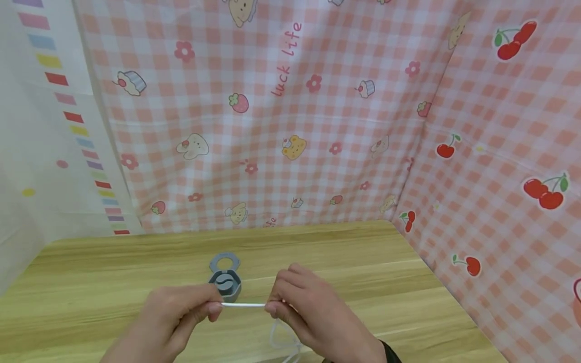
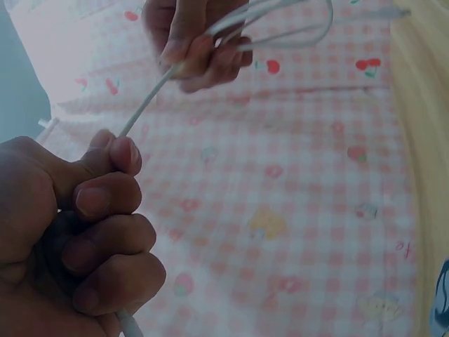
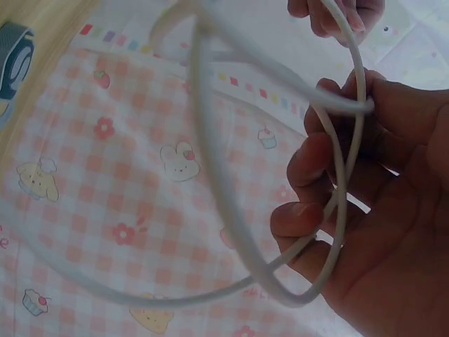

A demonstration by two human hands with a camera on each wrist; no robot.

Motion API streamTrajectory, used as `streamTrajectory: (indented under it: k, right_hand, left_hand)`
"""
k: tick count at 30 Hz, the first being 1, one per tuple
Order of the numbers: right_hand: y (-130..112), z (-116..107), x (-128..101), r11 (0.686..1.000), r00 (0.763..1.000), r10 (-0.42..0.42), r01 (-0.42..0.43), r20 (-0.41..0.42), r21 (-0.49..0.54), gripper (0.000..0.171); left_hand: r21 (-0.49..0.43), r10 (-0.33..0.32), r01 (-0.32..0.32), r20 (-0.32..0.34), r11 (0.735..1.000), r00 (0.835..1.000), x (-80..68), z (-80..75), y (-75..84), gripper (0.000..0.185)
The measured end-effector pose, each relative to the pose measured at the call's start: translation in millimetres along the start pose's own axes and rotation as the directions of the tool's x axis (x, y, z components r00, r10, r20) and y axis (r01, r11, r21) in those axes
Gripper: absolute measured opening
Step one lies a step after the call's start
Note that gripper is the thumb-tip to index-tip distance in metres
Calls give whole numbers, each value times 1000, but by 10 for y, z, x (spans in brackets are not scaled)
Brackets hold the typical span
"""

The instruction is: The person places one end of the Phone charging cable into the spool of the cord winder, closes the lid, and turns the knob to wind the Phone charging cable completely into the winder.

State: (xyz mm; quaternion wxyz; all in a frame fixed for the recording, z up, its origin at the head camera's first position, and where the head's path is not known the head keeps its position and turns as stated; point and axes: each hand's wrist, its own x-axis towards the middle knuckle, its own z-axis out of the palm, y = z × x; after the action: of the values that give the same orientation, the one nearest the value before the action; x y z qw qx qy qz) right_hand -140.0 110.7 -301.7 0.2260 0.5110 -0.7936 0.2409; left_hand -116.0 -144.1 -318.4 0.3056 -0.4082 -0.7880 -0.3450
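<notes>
1. Pinching a white cable (image 1: 243, 304) between curled fingers, the left hand (image 1: 177, 312) is holding one stretch just in front of the grey holder (image 1: 224, 283).
2. Gripping the same cable, the right hand (image 1: 308, 307) is keeping loose loops (image 3: 280, 210) in its curled fingers, also in front of the grey holder.
3. Standing on the wooden table (image 1: 363, 262), the grey holder is lying just behind both hands.

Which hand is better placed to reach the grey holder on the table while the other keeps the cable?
Probably left. The left hand pinches only one straight end of the white cable and sits nearest the grey holder. The right hand holds the gathered loops.
</notes>
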Motion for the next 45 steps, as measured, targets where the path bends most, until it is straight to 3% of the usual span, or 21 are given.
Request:
streamTrajectory:
  k: [5, 8, 10, 14, 17, 20, 23, 25, 29, 35, 40, 45]
  right_hand:
    - [54, -89, -36, 998, 999, 42, -41, 23, -52, 16]
    - [60, -131, -51, 995, 997, 70, -69, 20, -71, 17]
    - [48, -132, -47, 993, 996, 84, -83, 15, -84, 17]
    - [3, -63, -28, 990, 997, 76, -76, -8, -118, 19]
    - [-53, 25, -1, 995, 998, 51, -48, 37, -88, 19]
    - [-100, 105, 18, 998, 995, 24, -18, 100, -61, 18]
    - [-113, 132, 17, 999, 994, 6, 0, 112, -50, 18]
    - [-111, 125, 13, 999, 995, 4, 1, 96, -45, 18]
    - [-97, 85, 16, 1000, 998, 13, -12, 69, -8, 17]
    - [-37, -56, -30, 993, 992, 112, -114, 57, 33, 17]
    - [-16, -121, -45, 992, 991, 121, -123, 55, 31, 16]
    - [-32, -101, -26, 993, 993, 115, -116, 34, 10, 18]
  left_hand:
    - [100, -58, 64, -57, 993, 997, -79, -275, -67, 25]
    - [114, -97, 101, -38, 988, 995, -122, -393, -87, 36]
    - [90, -99, 98, 9, 991, 995, -132, -398, -97, 39]
    - [40, -77, 73, 95, 997, 992, -105, -220, -70, 34]
    - [5, -68, 68, 150, 998, 986, -51, 18, 4, 25]
    - [7, -147, 149, 211, 989, 966, -16, 285, 109, 16]
    - [105, -197, 179, 195, 978, 961, -7, 465, 193, 19]
    - [182, -214, 189, 133, 965, 968, -10, 503, 227, 25]
    - [257, -177, 163, 33, 953, 984, -17, 397, 204, 27]
    - [247, -103, 125, -99, 961, 990, -56, -8, 23, 22]
    - [215, -148, 163, -86, 963, 985, -88, -236, -33, 23]
    - [142, -84, 80, 19, 987, 996, -59, -269, -22, 25]
